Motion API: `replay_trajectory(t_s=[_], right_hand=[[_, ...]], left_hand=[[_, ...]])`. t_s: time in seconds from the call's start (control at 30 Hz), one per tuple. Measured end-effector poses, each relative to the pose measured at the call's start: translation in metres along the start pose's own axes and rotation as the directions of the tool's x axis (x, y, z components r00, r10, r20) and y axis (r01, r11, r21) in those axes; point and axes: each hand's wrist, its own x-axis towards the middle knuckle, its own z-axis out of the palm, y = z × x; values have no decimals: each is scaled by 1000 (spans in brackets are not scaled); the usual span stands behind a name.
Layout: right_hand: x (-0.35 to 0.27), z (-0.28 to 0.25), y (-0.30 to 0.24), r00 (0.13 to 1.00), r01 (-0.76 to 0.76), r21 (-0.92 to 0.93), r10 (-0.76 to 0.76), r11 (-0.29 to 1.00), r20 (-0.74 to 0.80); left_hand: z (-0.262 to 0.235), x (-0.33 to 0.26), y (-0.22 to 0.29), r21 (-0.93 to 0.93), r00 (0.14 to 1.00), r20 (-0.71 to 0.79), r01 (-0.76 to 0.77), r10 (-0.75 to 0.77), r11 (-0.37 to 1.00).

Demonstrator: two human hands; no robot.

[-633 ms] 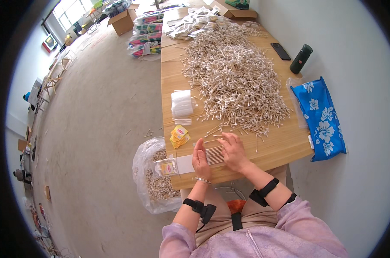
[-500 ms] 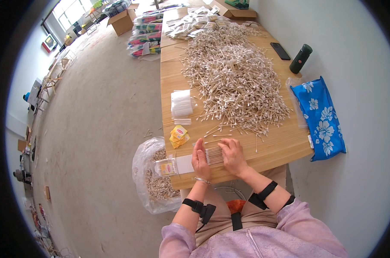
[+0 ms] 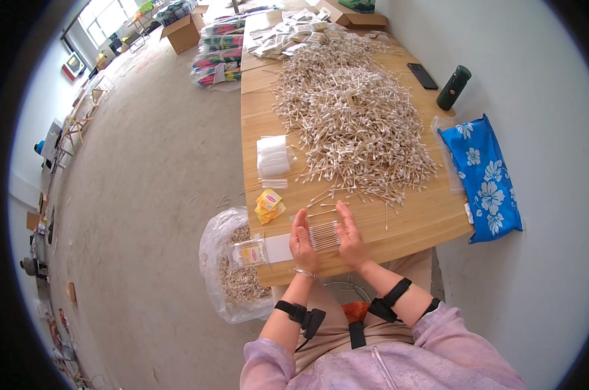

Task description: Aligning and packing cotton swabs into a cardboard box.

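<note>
A flat row of cotton swabs (image 3: 324, 235) lies side by side on the table's near edge, between my two hands. My left hand (image 3: 303, 242) stands on its edge along the row's left ends, fingers stretched out. At the right ends, my right hand (image 3: 350, 238) is upright too, its fingers straight and palm facing the row. Left of my left hand lies a blank white strip (image 3: 280, 248), partly hidden by that hand. Beyond it is a clear pack of swabs (image 3: 249, 253) with a yellow card inside. A few loose swabs (image 3: 323, 213) lie just past my fingertips.
A large heap of cotton swabs (image 3: 359, 123) covers the wooden table (image 3: 258, 123). Clear bags (image 3: 273, 156) and yellow cards (image 3: 269, 205) lie at its left. A phone (image 3: 423, 76), dark bottle (image 3: 453, 88) and blue floral pouch (image 3: 481, 179) line the right. A plastic sack (image 3: 215, 260) of swabs stands below.
My right hand has straightened its fingers and turned upright at the row's right ends, uncovering more swabs. My left hand has stayed in place.
</note>
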Motion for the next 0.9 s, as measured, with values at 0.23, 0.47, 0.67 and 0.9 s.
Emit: replay_trajectory(t_s=[0.23,0.47,0.67,0.9], right_hand=[[-4,5,-6,991,48,-32,-43,998,130],[-12,-10,-14,839,457,-731,27,507,543],[-11,-8,-19,820,449,-749,108,487,562],[-1,-18,-1,997,38,-47,-34,998,75]], left_hand=[[1,0,7,32,999,0,46,-46,998],[-2,0,8,17,998,2,62,-62,998],[-6,0,7,13,998,15,63,-64,998],[-2,1,10,-22,997,31,74,-73,997]])
